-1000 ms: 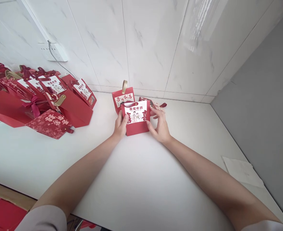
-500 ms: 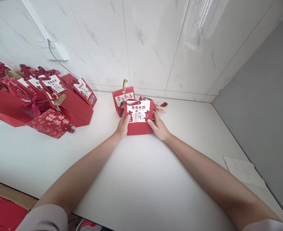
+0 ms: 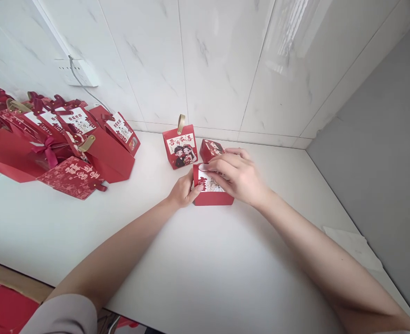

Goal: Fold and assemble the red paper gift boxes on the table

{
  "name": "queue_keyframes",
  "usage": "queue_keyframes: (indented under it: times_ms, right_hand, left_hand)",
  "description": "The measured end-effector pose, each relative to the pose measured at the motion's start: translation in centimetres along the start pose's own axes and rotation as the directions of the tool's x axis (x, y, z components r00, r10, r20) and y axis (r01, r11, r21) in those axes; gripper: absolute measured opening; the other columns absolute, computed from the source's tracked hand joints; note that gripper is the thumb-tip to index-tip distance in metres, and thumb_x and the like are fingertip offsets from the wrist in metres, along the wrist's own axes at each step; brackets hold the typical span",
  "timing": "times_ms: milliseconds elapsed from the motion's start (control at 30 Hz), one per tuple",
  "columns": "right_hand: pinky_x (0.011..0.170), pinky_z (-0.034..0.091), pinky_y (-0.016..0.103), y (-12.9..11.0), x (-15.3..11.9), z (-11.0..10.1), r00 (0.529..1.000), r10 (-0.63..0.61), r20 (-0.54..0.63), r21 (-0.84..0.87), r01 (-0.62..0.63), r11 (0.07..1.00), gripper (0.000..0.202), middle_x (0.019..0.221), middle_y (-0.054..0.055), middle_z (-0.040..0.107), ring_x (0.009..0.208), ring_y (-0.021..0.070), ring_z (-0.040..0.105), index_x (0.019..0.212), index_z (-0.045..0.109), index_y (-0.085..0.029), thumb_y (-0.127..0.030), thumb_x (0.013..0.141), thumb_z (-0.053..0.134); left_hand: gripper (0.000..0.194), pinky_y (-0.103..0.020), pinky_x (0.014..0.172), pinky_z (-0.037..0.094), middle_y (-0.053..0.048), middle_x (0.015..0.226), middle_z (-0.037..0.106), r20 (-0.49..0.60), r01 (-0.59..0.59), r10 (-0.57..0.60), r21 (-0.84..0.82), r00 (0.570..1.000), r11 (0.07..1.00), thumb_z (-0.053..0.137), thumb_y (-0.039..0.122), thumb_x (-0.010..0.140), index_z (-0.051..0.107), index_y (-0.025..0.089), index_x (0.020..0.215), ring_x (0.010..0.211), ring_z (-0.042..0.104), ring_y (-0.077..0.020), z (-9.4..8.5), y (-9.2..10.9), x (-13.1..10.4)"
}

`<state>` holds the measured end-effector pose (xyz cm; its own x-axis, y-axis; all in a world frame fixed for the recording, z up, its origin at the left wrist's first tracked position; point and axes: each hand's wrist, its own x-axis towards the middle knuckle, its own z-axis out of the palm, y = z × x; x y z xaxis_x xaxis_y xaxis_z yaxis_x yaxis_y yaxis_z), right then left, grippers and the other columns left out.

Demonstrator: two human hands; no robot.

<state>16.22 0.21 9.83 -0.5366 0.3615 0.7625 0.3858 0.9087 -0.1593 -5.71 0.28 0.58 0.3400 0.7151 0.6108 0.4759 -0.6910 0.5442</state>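
A red gift box (image 3: 213,199) with a white picture panel rests on the white table, tilted back, its front toward me. My left hand (image 3: 184,189) grips its left side, thumb on the front panel. My right hand (image 3: 237,175) is closed over the top edge, fingertips near the upper left corner where the ribbon handle sits. The palm hides much of the panel and most of the handle. Just behind stands a small red box (image 3: 180,147) with a gold loop handle and a cartoon couple. Another red patterned box (image 3: 211,148) lies partly behind my right hand.
Several red gift boxes (image 3: 110,157) with ribbons crowd the table's left side. A patterned red box (image 3: 73,178) leans at their front. A tiled wall (image 3: 211,69) with a socket (image 3: 81,74) and cable rises behind. A white sheet (image 3: 351,246) lies along the right edge.
My right hand has left the box's right side and come over its top edge. The box has shifted slightly right and toward me and tilted back; my left hand still holds it.
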Motion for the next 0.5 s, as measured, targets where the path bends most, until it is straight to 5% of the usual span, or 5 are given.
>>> queue_keyframes:
  times_ms: [133, 233, 333, 400, 500]
  right_hand:
    - [0.08, 0.052, 0.035, -0.5, 0.4, -0.9, 0.969, 0.247, 0.013, 0.347, -0.236, 0.908, 0.011, 0.087, 0.003, 0.074, 0.084, 0.0197, 0.069, 0.087, 0.065, -0.023, -0.033, 0.091, 0.065]
    - [0.063, 0.055, 0.031, -0.2, 0.7, -0.9, 0.842, 0.529, 0.104, 0.723, -0.429, 0.541, 0.024, 0.078, 0.002, 0.073, 0.072, 0.0194, 0.07, 0.081, 0.063, -0.022, -0.042, 0.079, 0.076]
    - [0.058, 0.057, 0.03, 0.8, 0.9, -0.2, 0.705, 0.67, 0.231, 0.866, -0.464, 0.189, 0.031, 0.073, 0.0, 0.074, 0.065, 0.0189, 0.07, 0.076, 0.062, -0.022, -0.043, 0.069, 0.084]
    - [0.058, 0.058, 0.031, 1.4, 0.9, 0.2, 0.652, 0.712, 0.26, 0.883, -0.459, 0.098, 0.033, 0.074, 0.0, 0.075, 0.064, 0.0188, 0.071, 0.074, 0.062, -0.022, -0.041, 0.064, 0.087]
    - [0.059, 0.058, 0.03, 1.7, 0.7, 0.5, 0.614, 0.758, 0.218, 0.889, -0.445, 0.105, 0.032, 0.074, 0.001, 0.076, 0.066, 0.0195, 0.072, 0.073, 0.063, -0.022, -0.037, 0.061, 0.089]
  left_hand:
    - [0.054, -0.036, 0.081, 0.054, -0.014, 0.113, 0.068, 0.022, -0.028, 0.028, 0.017, 0.999, 0.999, 0.043, 0.052, 0.094, 0.052, 0.014, 0.131, 0.1, 0.067, -0.0273, 0.1, -0.2, -0.1]
    - [0.048, -0.036, 0.08, 0.053, -0.013, 0.111, 0.07, 0.035, -0.006, 0.006, -0.017, 0.999, 1.0, 0.04, 0.047, 0.096, 0.055, 0.015, 0.128, 0.097, 0.068, -0.0266, 0.4, -0.1, -0.2]
    - [0.045, -0.034, 0.078, 0.053, -0.012, 0.111, 0.07, 0.008, 0.058, -0.058, -0.051, 0.998, 0.997, 0.04, 0.044, 0.097, 0.052, 0.016, 0.13, 0.093, 0.069, -0.0251, 0.6, 0.1, -0.1]
    - [0.045, -0.033, 0.077, 0.052, -0.011, 0.112, 0.069, -0.027, 0.08, -0.082, -0.076, 0.996, 0.994, 0.042, 0.044, 0.096, 0.049, 0.017, 0.131, 0.091, 0.068, -0.0241, 0.6, 0.3, 0.0]
    - [0.042, -0.031, 0.073, 0.051, -0.01, 0.108, 0.069, -0.067, 0.066, -0.075, -0.124, 0.995, 0.99, 0.047, 0.044, 0.094, 0.048, 0.018, 0.128, 0.086, 0.067, -0.0216, 0.6, 0.5, 0.1]
